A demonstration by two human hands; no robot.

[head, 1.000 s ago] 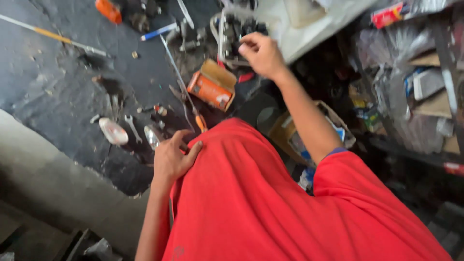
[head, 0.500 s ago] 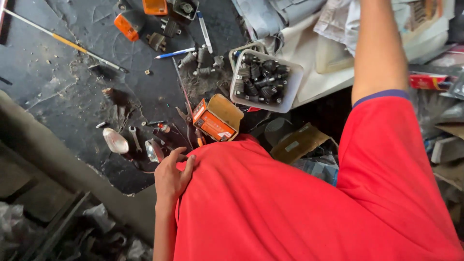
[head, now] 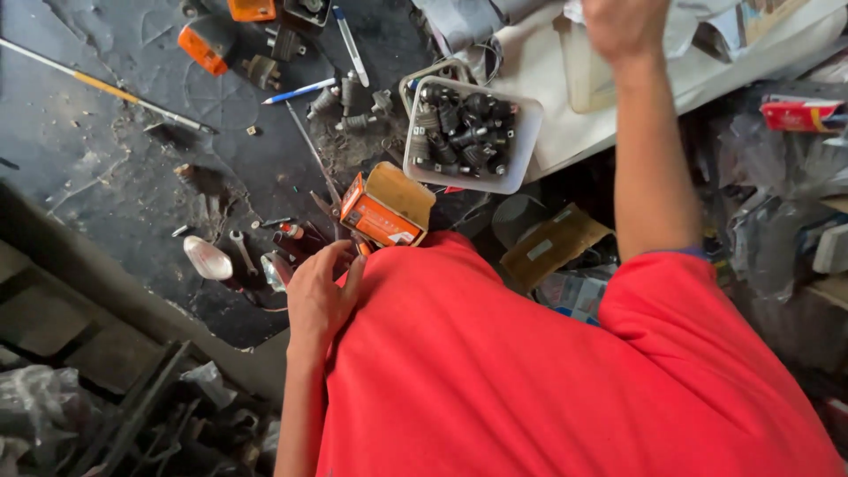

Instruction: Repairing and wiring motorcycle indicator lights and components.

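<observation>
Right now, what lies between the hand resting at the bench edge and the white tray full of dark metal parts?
In the head view, an open orange cardboard box lies between the left hand and the white plastic tray of dark parts.

Tray: lay right of the pens, holding small parts.
Carton: sat just before the tray.
Left hand: rested just before the carton.

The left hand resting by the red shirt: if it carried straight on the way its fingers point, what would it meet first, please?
Probably the open orange cardboard box: the left hand points up and right toward it. A small orange-tipped tool lies just beside that line; depth is unclear.
</observation>
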